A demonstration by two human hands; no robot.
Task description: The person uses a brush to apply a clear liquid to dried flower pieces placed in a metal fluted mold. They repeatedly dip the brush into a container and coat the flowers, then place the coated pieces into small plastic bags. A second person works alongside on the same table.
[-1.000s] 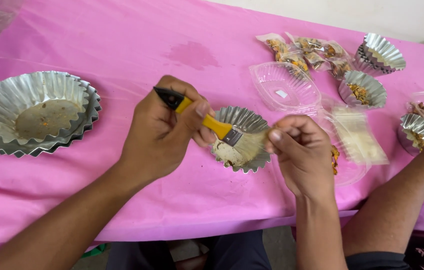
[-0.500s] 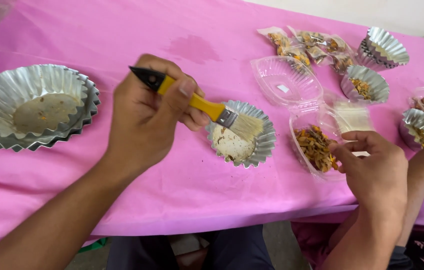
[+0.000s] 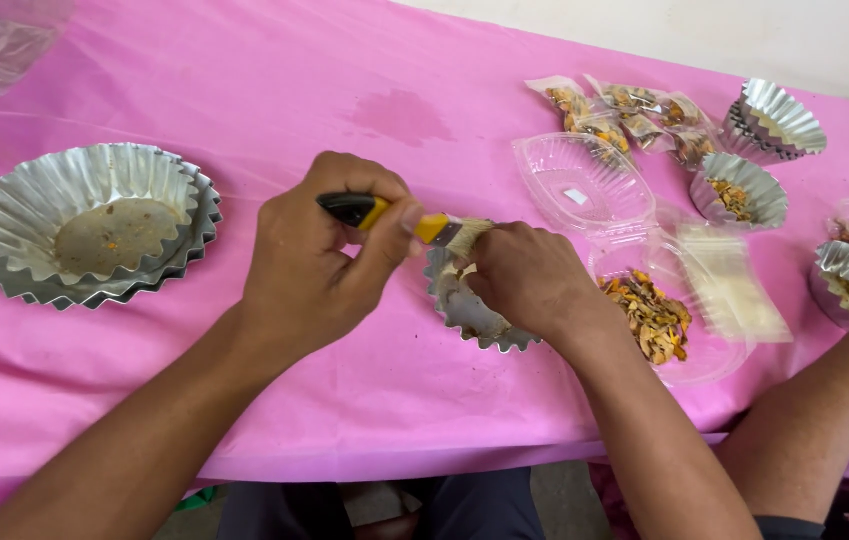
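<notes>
My left hand [image 3: 320,265] grips a paintbrush [image 3: 400,221] with a yellow and black handle, held sideways over the pink table. My right hand [image 3: 530,275] lies over a small fluted foil cup [image 3: 470,315] and touches the bristles at the brush's tip. The cup is tilted up against my right palm and is partly hidden by it. Pale residue shows inside the cup.
A stack of large foil dishes [image 3: 95,225] sits at the left. An open clear plastic clamshell [image 3: 635,235] with dried orange-brown pieces lies right of my hands. Small foil cups [image 3: 740,190] and packets [image 3: 625,110] are at the far right. Another person's arm [image 3: 825,400] reaches in at the right.
My right hand came back from the clamshell to the foil cup and now covers it. The brush has tipped lower, its bristles meeting my right fingers.
</notes>
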